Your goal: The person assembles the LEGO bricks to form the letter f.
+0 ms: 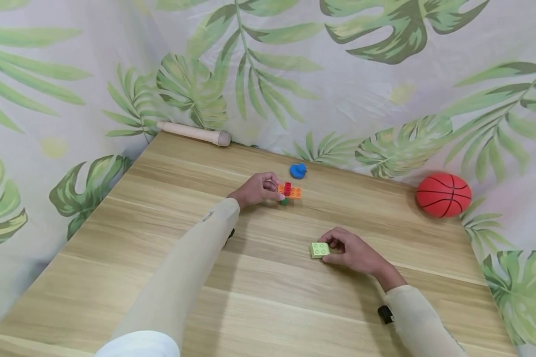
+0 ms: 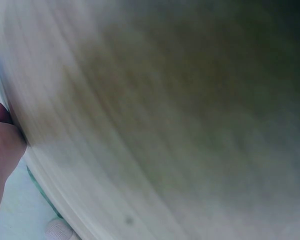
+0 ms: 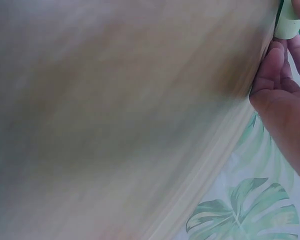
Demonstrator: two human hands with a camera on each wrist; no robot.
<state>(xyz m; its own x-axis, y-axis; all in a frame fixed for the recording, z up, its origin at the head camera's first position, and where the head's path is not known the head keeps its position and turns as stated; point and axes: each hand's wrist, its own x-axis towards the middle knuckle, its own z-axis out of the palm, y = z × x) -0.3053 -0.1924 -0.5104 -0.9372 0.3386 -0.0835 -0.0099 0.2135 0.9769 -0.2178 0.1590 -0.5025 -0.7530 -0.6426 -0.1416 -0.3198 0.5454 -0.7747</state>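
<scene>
While your left hand (image 1: 255, 191) pinches the left end of a flat orange plastic block with round studs (image 1: 296, 192), a small red studded block (image 1: 288, 189) sits on top and a green block (image 1: 284, 202) partly shows below. Your right hand (image 1: 350, 251) pinches a square lime-green plastic block with four studs (image 1: 320, 250), nearer you on the wood-grain tabletop (image 1: 268, 282). Dark lettering on your beige left sleeve (image 1: 192, 253) is too small to read. Just beyond the orange block sits a blue toy duck (image 1: 298, 171).
</scene>
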